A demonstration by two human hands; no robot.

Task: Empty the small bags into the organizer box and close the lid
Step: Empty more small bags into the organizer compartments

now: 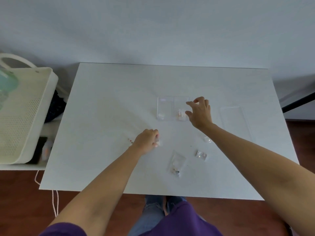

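Note:
A clear organizer box (166,106) lies open at the table's middle, with small pale pieces in its near compartments. My right hand (200,112) hovers over the box's right side, fingers spread and holding nothing. The clear lid (234,120) lies flat to the right, apart from the box. My left hand (147,141) rests on the table in front of the box, fingers closed on a small clear bag (158,143). Two more small bags lie nearer me: a long one (177,163) with beads at its lower end and a short glittery one (201,155). Another clear bag (207,139) sits partly under my right forearm.
The white table (105,116) stands against a pale wall. A few tiny red beads (130,141) lie loose left of my left hand. A perforated cream cart (22,106) stands beyond the left edge, with a pink cable (55,201) on the wooden floor.

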